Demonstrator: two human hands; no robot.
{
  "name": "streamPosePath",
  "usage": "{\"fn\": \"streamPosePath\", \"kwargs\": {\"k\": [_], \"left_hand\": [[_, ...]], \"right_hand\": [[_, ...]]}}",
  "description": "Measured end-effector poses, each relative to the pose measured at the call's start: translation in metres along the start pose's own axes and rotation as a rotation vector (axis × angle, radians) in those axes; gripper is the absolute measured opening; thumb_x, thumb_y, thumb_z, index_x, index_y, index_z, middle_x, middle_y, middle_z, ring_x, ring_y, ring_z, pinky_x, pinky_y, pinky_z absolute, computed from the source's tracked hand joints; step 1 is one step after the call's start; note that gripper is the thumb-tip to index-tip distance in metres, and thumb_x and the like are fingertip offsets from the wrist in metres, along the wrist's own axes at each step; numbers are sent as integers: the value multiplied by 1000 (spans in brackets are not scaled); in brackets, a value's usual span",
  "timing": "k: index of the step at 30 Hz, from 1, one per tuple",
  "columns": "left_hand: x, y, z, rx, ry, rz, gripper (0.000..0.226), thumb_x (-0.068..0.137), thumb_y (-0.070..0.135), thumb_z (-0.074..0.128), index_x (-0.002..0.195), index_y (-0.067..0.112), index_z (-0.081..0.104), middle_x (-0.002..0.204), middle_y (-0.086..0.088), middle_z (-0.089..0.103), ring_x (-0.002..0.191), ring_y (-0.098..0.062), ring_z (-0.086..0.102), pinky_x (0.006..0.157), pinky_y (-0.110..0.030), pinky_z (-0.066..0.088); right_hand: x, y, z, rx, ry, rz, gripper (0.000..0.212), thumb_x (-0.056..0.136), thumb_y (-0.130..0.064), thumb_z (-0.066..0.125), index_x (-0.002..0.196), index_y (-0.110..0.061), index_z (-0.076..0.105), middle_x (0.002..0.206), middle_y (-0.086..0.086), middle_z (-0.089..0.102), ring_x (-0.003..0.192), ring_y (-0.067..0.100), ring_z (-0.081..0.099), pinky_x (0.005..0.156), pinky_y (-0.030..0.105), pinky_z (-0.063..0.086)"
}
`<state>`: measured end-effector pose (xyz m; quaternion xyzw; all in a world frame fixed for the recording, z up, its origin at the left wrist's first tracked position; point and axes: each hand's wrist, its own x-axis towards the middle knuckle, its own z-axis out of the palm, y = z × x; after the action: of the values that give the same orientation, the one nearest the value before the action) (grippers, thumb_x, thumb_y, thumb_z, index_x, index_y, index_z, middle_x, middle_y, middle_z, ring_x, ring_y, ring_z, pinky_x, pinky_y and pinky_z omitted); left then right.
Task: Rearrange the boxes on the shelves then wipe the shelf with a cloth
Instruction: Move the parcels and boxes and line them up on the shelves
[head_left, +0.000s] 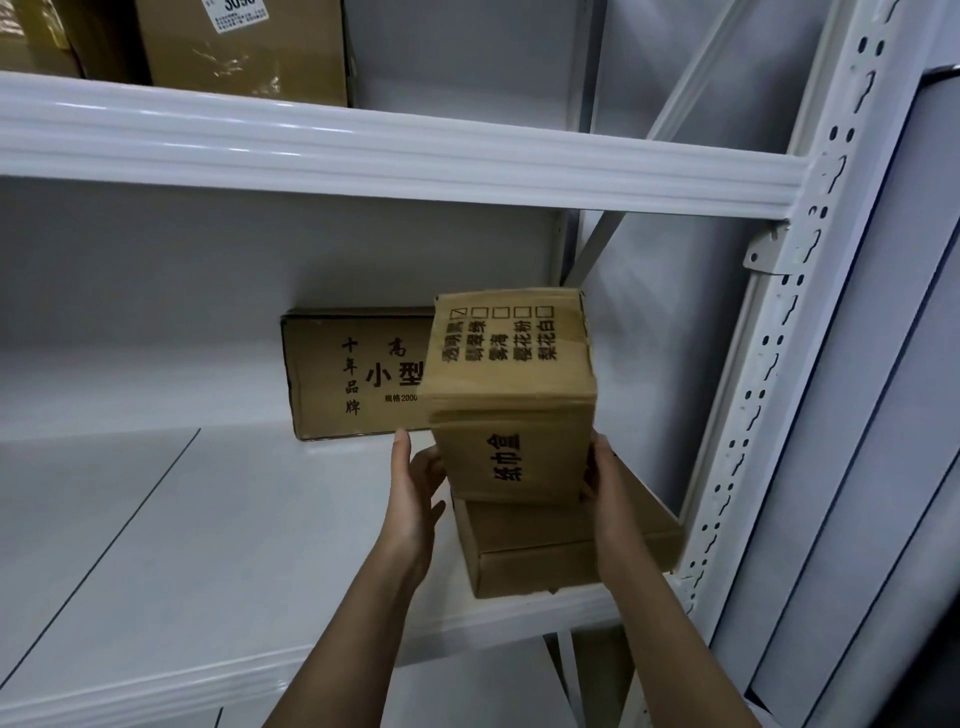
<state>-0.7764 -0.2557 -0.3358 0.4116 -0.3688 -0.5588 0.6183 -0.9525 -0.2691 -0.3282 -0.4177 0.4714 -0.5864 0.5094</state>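
A tall cardboard box (511, 400) is held between both hands at the right end of the middle shelf (208, 545). The left hand (415, 493) is pressed flat against its lower left side with the fingers spread, and the right hand (602, 483) is pressed against its lower right side, so the box is clamped at its base and not pinched. Its long axis is stood upright, leaning slightly back toward the wall. It is placed directly above a flat box (550, 545) lying on the shelf, and whether its bottom is touching that box's lid cannot be told (the edge is hidden by the hands). A wider box (353, 374) is stood against the back wall, just behind and to the left. Both hands are equally near; the move is judged to depend on the box being kept square over the flat one below. No cloth is seen.
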Motion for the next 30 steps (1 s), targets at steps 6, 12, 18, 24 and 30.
{"fn": "streamPosePath", "kwargs": {"k": [6, 12, 18, 24, 30], "left_hand": [[-13, 6, 6, 26, -94, -32, 42, 96, 61, 19, 111, 40, 53, 130, 7, 53, 131, -15, 40, 112, -45, 26], [-18, 15, 8, 31, -175, -141, 30, 91, 57, 40, 112, 44, 58, 127, 10, 50, 126, -20, 37, 97, -50, 40], [-16, 18, -7, -216, -345, -266, 43, 88, 43, 50, 113, 10, 62, 107, -18, 66, 95, -32, 64, 82, -47, 51], [-1, 26, -21, -104, -256, -203, 61, 89, 31, 58, 142, 46, 32, 125, -6, 59, 100, -28, 63, 74, -40, 52], [0, 30, -27, -32, -203, -203, 64, 91, 33, 56, 145, 48, 23, 136, -3, 52, 106, -25, 61, 75, -38, 51]], "right_hand": [[-5, 2, -4, 67, 2, -5, 52, 100, -52, 27, 138, -20, 42, 124, 5, 57, 116, 25, 52, 100, 45, 40], [-16, 5, -3, 109, -14, -53, 29, 103, -37, 33, 102, -25, 59, 101, 0, 66, 107, 26, 57, 86, 37, 46], [-23, -9, -7, 266, -72, 180, 37, 97, -43, 42, 90, -17, 67, 93, 10, 72, 91, 27, 64, 74, 39, 49], [-32, -18, -13, 416, -270, 375, 81, 69, -81, 40, 115, -20, 65, 110, 19, 69, 110, 39, 57, 82, 50, 47], [-38, -24, -11, 404, -335, 452, 67, 79, -71, 42, 111, -15, 63, 89, 22, 73, 100, 39, 56, 79, 47, 45]]}}
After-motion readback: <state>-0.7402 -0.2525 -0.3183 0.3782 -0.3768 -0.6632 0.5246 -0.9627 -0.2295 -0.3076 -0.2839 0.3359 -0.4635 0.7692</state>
